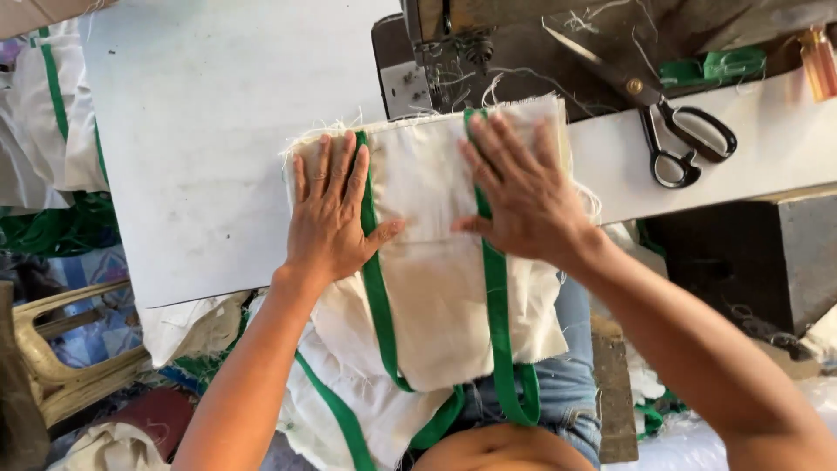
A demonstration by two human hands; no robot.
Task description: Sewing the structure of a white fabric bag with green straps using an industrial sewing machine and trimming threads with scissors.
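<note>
Hands lie flat on a cream cloth bag (432,262) with green straps (495,314), which rests on the front part of the white table (200,148) and hangs over its near edge onto our lap. Our left hand (331,214) is spread open, palm down, fingers pointing away from us, pressing the left part of the bag; its thumb reaches right across the left green strap. Our right hand (523,192) is also open and flat, fingers fanned toward the far frayed edge of the cloth, covering the upper part of the right strap. Neither hand grips anything; both only press the fabric down. The far edge of the bag sits just in front of the sewing machine (445,44), whose needle area stands right behind the cloth. Black-handled scissors (671,122) lie to the right on the table, well apart from our right hand, with a bundle of green strap (715,65) beyond them. On the left, more cream pieces with green trim (48,113) are heaped beside the table. Below the table at left we see part of a worn plastic chair (52,358).
</note>
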